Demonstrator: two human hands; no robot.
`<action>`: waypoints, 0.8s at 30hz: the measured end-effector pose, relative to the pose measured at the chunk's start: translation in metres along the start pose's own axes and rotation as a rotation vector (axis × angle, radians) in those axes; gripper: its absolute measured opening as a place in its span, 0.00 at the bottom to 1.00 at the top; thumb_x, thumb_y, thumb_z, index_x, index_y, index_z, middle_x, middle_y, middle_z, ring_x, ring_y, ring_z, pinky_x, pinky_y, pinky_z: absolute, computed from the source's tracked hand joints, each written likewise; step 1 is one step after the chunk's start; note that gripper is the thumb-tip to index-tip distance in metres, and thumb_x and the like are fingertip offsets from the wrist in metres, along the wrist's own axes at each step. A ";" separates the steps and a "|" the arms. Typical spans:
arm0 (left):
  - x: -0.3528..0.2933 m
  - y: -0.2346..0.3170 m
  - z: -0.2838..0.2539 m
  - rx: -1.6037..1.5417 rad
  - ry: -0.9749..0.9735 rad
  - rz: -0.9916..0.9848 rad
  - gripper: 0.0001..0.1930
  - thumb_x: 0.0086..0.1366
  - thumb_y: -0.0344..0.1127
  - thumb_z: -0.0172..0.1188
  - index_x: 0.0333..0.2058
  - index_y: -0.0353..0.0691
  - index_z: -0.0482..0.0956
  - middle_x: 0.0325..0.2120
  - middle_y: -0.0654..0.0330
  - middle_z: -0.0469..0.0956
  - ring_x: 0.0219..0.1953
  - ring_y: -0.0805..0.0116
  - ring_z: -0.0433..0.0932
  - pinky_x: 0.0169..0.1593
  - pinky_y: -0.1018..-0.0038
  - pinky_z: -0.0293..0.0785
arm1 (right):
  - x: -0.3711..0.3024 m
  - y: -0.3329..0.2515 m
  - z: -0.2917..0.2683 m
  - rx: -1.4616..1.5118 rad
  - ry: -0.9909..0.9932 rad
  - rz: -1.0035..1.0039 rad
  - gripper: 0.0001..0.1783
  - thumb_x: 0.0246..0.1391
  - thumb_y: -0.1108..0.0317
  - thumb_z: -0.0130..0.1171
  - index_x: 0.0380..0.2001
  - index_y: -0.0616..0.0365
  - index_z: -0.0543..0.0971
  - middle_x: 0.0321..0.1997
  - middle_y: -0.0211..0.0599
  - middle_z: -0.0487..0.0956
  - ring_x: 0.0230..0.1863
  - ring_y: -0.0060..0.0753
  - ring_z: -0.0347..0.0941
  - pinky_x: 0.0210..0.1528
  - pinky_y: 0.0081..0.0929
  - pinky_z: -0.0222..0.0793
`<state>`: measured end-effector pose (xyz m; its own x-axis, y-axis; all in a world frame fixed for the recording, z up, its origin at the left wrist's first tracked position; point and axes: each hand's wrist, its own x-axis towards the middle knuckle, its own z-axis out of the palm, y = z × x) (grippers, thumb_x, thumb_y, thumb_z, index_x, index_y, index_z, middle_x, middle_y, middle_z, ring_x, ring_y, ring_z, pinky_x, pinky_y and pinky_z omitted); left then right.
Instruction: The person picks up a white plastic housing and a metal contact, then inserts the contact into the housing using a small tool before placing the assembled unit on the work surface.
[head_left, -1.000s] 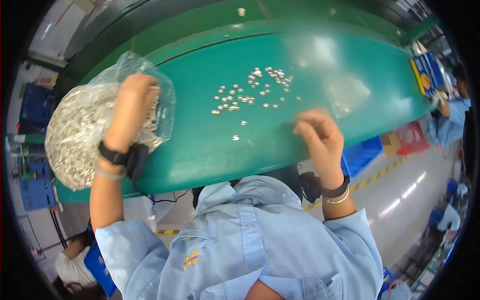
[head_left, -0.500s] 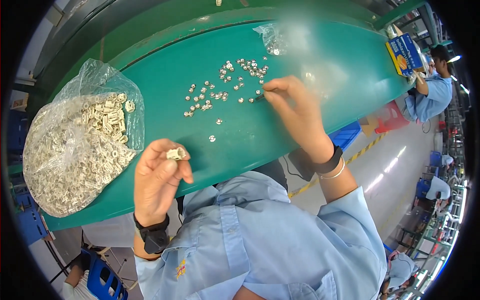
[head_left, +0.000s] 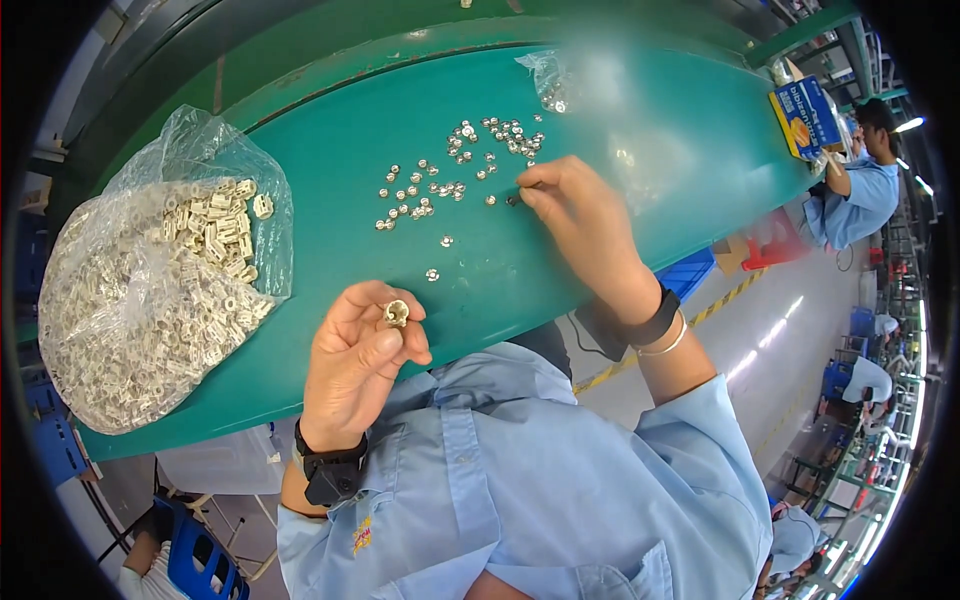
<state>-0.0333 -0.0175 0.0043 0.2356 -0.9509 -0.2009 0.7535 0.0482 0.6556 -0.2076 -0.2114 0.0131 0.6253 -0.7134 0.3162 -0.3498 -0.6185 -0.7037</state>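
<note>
Cream hollow plastic fitting (head_left: 397, 312), pinched between thumb and fingers of the left hand (head_left: 352, 362), its open end showing.
At two o'clock, the right hand (head_left: 585, 215) has thumb and forefinger close together; whether they grip the small dark item (head_left: 513, 200) at their tips, I cannot tell. Round metal pieces (head_left: 458, 190) lie toward one o'clock on the green tabletop (head_left: 340, 240); a clear bag (head_left: 185, 145) of similar fittings (head_left: 225, 225) sits at nine.
</note>
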 end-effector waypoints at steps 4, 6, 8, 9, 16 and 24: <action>0.001 -0.001 -0.004 0.053 -0.098 0.019 0.15 0.63 0.31 0.60 0.46 0.34 0.68 0.41 0.48 0.73 0.30 0.67 0.79 0.32 0.74 0.80 | 0.000 0.002 0.001 -0.027 0.002 -0.023 0.07 0.52 0.74 0.59 0.36 0.59 0.78 0.35 0.38 0.76 0.34 0.36 0.75 0.38 0.27 0.70; 0.001 0.003 0.001 0.078 -0.082 -0.014 0.15 0.63 0.31 0.60 0.46 0.35 0.68 0.40 0.48 0.74 0.30 0.67 0.79 0.31 0.74 0.79 | 0.001 0.003 0.003 -0.032 0.006 -0.036 0.07 0.52 0.74 0.59 0.36 0.59 0.78 0.35 0.38 0.76 0.35 0.36 0.75 0.38 0.26 0.70; 0.002 0.005 0.006 0.093 -0.077 -0.029 0.15 0.63 0.31 0.60 0.46 0.35 0.68 0.40 0.48 0.74 0.30 0.66 0.79 0.31 0.74 0.78 | 0.001 0.004 0.004 -0.041 0.014 -0.060 0.07 0.52 0.74 0.59 0.37 0.60 0.78 0.35 0.38 0.76 0.35 0.35 0.75 0.38 0.26 0.70; 0.003 0.006 0.009 0.100 -0.086 -0.040 0.15 0.63 0.31 0.59 0.47 0.35 0.68 0.40 0.50 0.75 0.31 0.67 0.79 0.32 0.74 0.78 | 0.001 0.005 0.004 -0.041 0.016 -0.062 0.07 0.52 0.74 0.59 0.37 0.60 0.78 0.35 0.38 0.76 0.35 0.35 0.75 0.38 0.26 0.70; 0.011 -0.001 0.006 0.196 -0.130 0.077 0.14 0.65 0.30 0.57 0.48 0.33 0.70 0.38 0.56 0.76 0.34 0.70 0.78 0.37 0.75 0.76 | -0.003 -0.002 -0.002 0.094 0.049 0.001 0.08 0.54 0.76 0.58 0.38 0.62 0.78 0.36 0.36 0.77 0.37 0.30 0.76 0.39 0.24 0.70; 0.009 -0.006 0.014 0.400 -0.080 0.193 0.13 0.63 0.25 0.58 0.46 0.32 0.73 0.42 0.55 0.74 0.38 0.69 0.78 0.42 0.75 0.76 | -0.021 -0.062 -0.014 0.523 0.009 -0.037 0.09 0.50 0.79 0.61 0.37 0.60 0.78 0.35 0.35 0.78 0.32 0.27 0.74 0.35 0.21 0.71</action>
<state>-0.0446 -0.0307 0.0086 0.2885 -0.9575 -0.0001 0.4005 0.1206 0.9083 -0.2089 -0.1623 0.0584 0.6242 -0.6981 0.3507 0.0690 -0.3979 -0.9148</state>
